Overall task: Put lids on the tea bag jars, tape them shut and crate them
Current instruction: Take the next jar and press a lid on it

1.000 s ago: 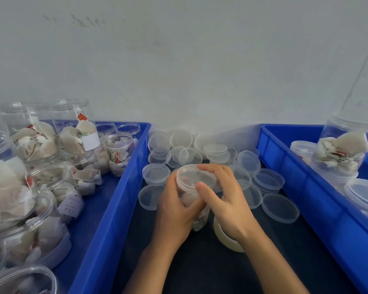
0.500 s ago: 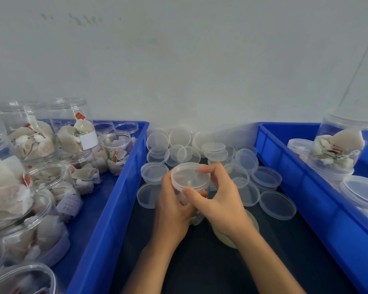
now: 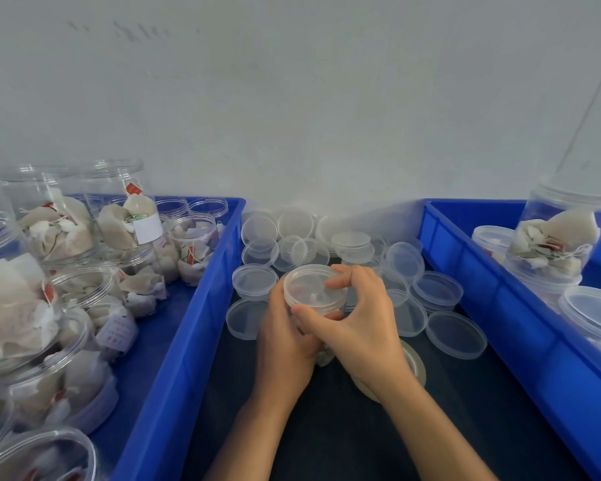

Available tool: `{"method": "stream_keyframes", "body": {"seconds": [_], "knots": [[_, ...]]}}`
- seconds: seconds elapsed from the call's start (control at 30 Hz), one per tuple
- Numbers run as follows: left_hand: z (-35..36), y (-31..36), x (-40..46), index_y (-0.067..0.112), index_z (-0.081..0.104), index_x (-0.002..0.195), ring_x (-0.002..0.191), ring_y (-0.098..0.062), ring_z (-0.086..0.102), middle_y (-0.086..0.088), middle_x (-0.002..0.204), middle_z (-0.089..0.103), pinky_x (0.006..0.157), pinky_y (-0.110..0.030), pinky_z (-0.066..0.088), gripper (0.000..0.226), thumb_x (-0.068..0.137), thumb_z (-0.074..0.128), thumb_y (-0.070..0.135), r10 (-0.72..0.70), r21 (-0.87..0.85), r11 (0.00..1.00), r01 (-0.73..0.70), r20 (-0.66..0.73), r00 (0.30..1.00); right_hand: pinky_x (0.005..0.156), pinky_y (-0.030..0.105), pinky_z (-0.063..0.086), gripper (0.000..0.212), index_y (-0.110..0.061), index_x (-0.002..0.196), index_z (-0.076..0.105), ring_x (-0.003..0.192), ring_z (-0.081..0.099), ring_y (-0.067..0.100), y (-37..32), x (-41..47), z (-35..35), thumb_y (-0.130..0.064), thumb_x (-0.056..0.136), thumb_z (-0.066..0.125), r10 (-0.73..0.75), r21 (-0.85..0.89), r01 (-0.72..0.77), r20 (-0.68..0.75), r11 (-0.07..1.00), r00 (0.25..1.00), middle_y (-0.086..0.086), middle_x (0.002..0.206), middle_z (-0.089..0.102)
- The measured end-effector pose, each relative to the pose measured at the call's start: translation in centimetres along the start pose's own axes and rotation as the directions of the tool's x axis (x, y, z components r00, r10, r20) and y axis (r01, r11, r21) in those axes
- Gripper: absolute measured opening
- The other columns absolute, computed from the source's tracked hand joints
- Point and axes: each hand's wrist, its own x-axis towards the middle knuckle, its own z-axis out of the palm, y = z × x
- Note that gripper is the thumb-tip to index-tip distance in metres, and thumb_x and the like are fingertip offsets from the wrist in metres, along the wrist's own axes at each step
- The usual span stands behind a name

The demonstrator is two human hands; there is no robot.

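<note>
Jar (image 3: 321, 355) of tea bags sits upright on the dark table (image 3: 327, 439) between two blue crates, mostly hidden by both hands. Clear lid (image 3: 311, 289) is on top of the jar mouth. Left hand (image 3: 285, 341) wraps the jar body from the left, fingers curled around it, thumb up near the lid's rim. Right hand (image 3: 358, 324) grasps the lid from the right side: thumb on the near rim, index and middle fingers arched over the far rim. Whether the lid is fully seated cannot be told. Tape roll (image 3: 412, 362) lies flat on the table just right of the jar, partly under the right wrist. Loose lids (image 3: 455, 335) are scattered on the table behind and to the right of the hands, some stacked, some leaning on each other, reaching back to the grey wall (image 3: 292, 98). Left crate (image 3: 188, 341) holds many open jars (image 3: 80, 286) with tea bags inside, some upright, some tipped; two taller ones stand at the back. Right crate (image 3: 493, 307) holds lidded jars (image 3: 555, 244), one tall at the back, another low at the right frame edge, only partly in view.
</note>
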Motion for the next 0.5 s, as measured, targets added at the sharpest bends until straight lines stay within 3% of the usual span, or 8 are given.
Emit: {"method": "stream_keyframes", "body": {"seconds": [0.07, 0.13, 0.23, 0.3, 0.43, 0.5], "knots": [[0.1, 0.2, 0.0, 0.051, 0.052, 0.125, 0.106, 0.009, 0.068, 0.032, 0.119, 0.068, 0.079, -0.01, 0.053, 0.064, 0.077, 0.094, 0.04, 0.003, 0.002, 1.0, -0.003, -0.001, 1.0, 0.084, 0.027, 0.055, 0.048, -0.044, 0.096, 0.056, 0.126, 0.05, 0.003, 0.0, -0.1, 0.2, -0.058, 0.062, 0.086, -0.025, -0.019, 0.025, -0.024, 1.0, 0.999, -0.025, 0.117, 0.056], [-0.1, 0.2, 0.1, 0.052, 0.052, 0.125, 0.107, 0.01, 0.067, 0.033, 0.119, 0.068, 0.081, -0.009, 0.053, 0.065, 0.074, 0.092, 0.046, 0.001, -0.011, 1.0, -0.001, 0.011, 1.0, 0.085, 0.018, 0.052, 0.046, -0.045, 0.101, 0.058, 0.127, 0.05, 0.001, 0.2, 0.0, -0.3, -0.055, 0.065, 0.085, -0.032, 0.017, 0.032, 0.052, 0.999, 0.998, -0.025, 0.122, 0.057], [-0.2, 0.1, 0.3, 0.053, 0.054, 0.128, 0.112, 0.006, 0.068, 0.03, 0.122, 0.069, 0.085, -0.011, 0.054, 0.068, 0.069, 0.088, 0.053, -0.008, -0.065, 0.998, 0.01, 0.031, 0.999, 0.081, 0.011, 0.053, 0.041, -0.042, 0.105, 0.063, 0.117, 0.064, -0.003, 0.3, 0.0, -1.1, -0.037, 0.072, 0.087, 0.03, 0.22, -0.08, 0.22, 0.972, 0.975, -0.025, 0.127, 0.066], [0.0, 0.0, 0.3, 0.054, 0.055, 0.13, 0.111, 0.003, 0.07, 0.026, 0.122, 0.072, 0.085, -0.014, 0.057, 0.069, 0.07, 0.089, 0.049, -0.005, -0.086, 0.996, 0.007, 0.026, 1.0, 0.077, 0.014, 0.056, 0.04, -0.041, 0.101, 0.063, 0.108, 0.069, -0.001, 0.5, -0.1, -1.0, -0.032, 0.071, 0.088, 0.054, 0.235, -0.098, 0.187, 0.967, 0.981, -0.022, 0.121, 0.07], [0.3, -0.2, 0.3, 0.055, 0.062, 0.13, 0.11, -0.006, 0.075, 0.017, 0.12, 0.076, 0.086, -0.034, 0.064, 0.07, 0.07, 0.092, 0.04, -0.053, -0.175, 0.983, 0.056, 0.021, 0.998, 0.082, 0.035, 0.063, 0.044, -0.045, 0.1, 0.065, 0.106, 0.072, 0.006, 0.5, -0.1, -0.3, -0.048, 0.064, 0.09, 0.106, 0.123, -0.111, 0.049, 0.986, 0.993, -0.023, 0.115, 0.072], [0.4, 0.0, 0.3, 0.052, 0.063, 0.131, 0.108, -0.008, 0.076, 0.016, 0.119, 0.078, 0.086, -0.038, 0.064, 0.069, 0.07, 0.092, 0.038, -0.058, -0.186, 0.981, 0.062, 0.03, 0.998, 0.083, 0.038, 0.062, 0.044, -0.048, 0.099, 0.065, 0.106, 0.071, 0.007, 0.5, -0.4, -0.1, -0.053, 0.063, 0.089, 0.09, 0.059, -0.089, -0.013, 0.994, 0.996, -0.024, 0.112, 0.073]]}}
